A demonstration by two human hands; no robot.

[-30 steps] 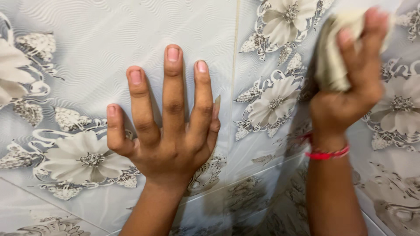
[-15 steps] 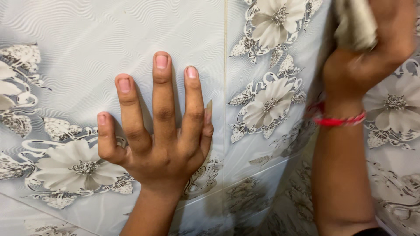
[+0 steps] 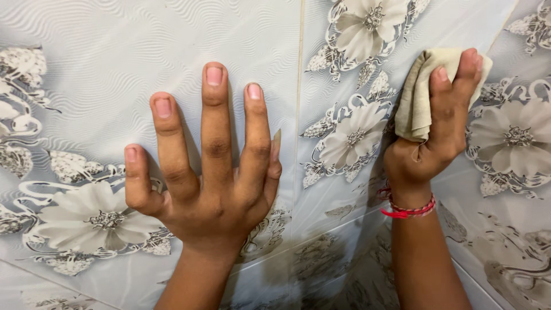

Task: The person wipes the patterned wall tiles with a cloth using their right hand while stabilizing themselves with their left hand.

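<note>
My left hand [image 3: 209,172] lies flat against a glossy white tile wall [image 3: 103,51] printed with grey flowers, its fingers spread and pointing up. My right hand [image 3: 439,123] is pressed to the wall further right, with a folded beige cloth [image 3: 416,95] bunched under its fingers and palm. A red thread bracelet [image 3: 408,209] circles the right wrist. The cloth covers part of a flower pattern beside a vertical tile joint [image 3: 298,86].
Grey flower prints [image 3: 350,138] repeat across the tiles, with one large flower [image 3: 92,221] at lower left. A slanting tile joint [image 3: 488,54] crosses the upper right. Shadows of both arms fall on the lower tiles.
My right hand has come back down the wall with the cloth after rising toward the top edge. My left hand has stayed pressed flat in the same place.
</note>
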